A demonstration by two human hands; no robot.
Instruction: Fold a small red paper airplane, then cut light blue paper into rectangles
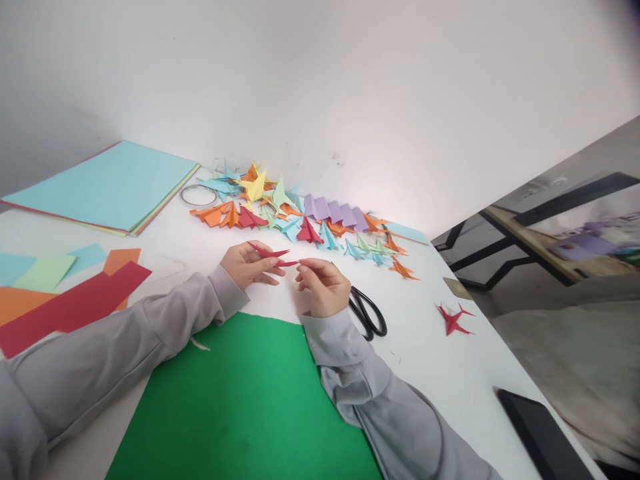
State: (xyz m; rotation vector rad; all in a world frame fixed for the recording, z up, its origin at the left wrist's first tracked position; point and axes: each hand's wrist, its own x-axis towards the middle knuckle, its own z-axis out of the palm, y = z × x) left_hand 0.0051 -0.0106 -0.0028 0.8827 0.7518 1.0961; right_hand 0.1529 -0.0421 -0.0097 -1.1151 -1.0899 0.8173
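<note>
A small red folded paper piece (270, 253) with thin pointed ends is held above the table in the middle of the head view. My left hand (250, 263) is closed on it, thumb and fingers pinching its left part. My right hand (324, 285) pinches the tip of its lower right point between thumb and fingers. Below both hands lies a green sheet (245, 400). Just beside my right wrist are black scissor handles (369, 313); the blades are hidden behind the hand and sleeve.
Many folded paper shapes (310, 230) line the wall. Stacked large coloured sheets (110, 187) and a wire ring (199, 195) sit back left. Cut strips (75, 310) lie left. A red folded paper figure (453, 320) and a black phone-like device (543, 433) are near the right edge.
</note>
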